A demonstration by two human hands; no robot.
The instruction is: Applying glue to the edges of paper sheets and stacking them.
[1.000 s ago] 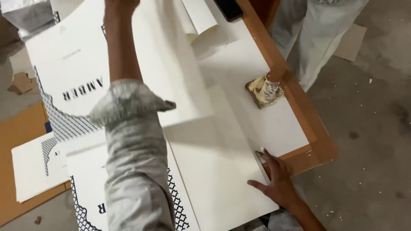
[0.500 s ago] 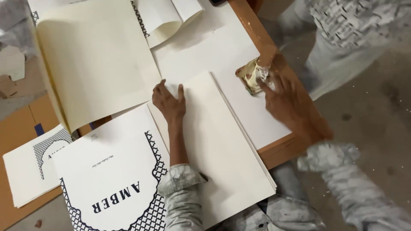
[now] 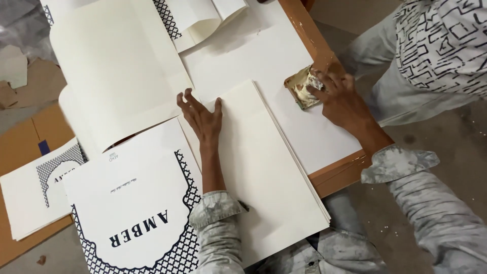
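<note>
My left hand (image 3: 200, 117) lies flat with fingers spread on the top edge of a stack of cream paper sheets (image 3: 264, 167) on the wooden table (image 3: 335, 175). My right hand (image 3: 341, 96) reaches to the table's right edge and grips a glue-stained sponge pad (image 3: 300, 86). A printed white sheet with dark lettering and a lattice border (image 3: 137, 213) lies to the left of my left arm. A large blank cream sheet (image 3: 111, 66) lies above it.
Another person in pale trousers and a patterned white shirt (image 3: 436, 45) stands at the table's right side. More printed sheets (image 3: 35, 187) rest on brown cardboard (image 3: 20, 142) at left. Folded sheets (image 3: 203, 20) lie at the top.
My left hand has slid slightly down-left on the paper stack. My right hand has closed over the sponge pad. The view has shifted a little.
</note>
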